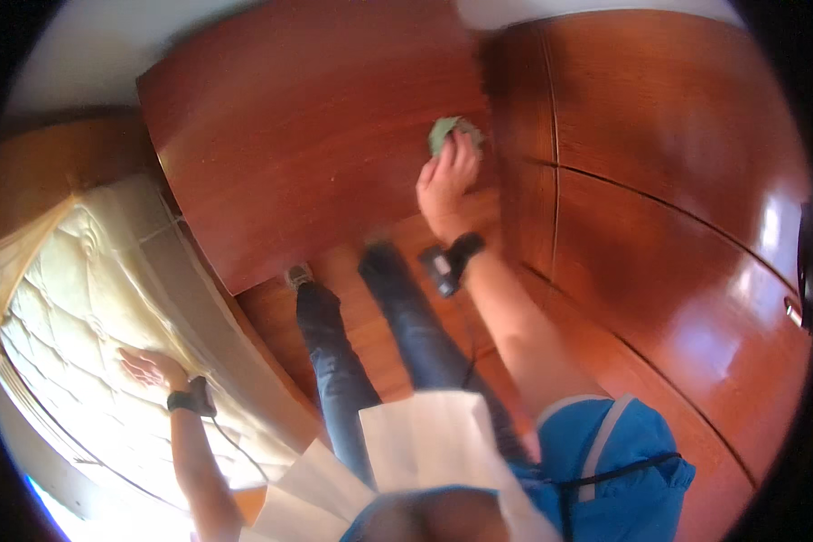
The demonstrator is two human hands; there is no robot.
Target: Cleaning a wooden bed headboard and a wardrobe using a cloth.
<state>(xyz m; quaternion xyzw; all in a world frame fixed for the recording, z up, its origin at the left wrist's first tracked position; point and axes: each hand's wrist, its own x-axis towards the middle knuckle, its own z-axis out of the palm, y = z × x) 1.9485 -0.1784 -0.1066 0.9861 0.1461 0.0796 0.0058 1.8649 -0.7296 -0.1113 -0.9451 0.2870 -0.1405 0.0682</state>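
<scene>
My right hand (449, 177) presses a crumpled green cloth (445, 131) on the reddish-brown wooden surface (311, 135), near that surface's right edge. The fingers lie over the cloth and hide part of it. Over at the left, my left hand (150, 368) is held above a cream quilted mattress (101, 305) with its fingers apart and nothing in it. Whether it touches the mattress cannot be told. Both wrists wear black straps with small devices and thin cables.
Glossy reddish wooden cabinet doors (650, 217) with dark seams stand along the right side. My legs and shoes are over a wooden floor (278, 318) below the wooden surface. A wooden bed frame (47, 152) is at the upper left, by a pale wall.
</scene>
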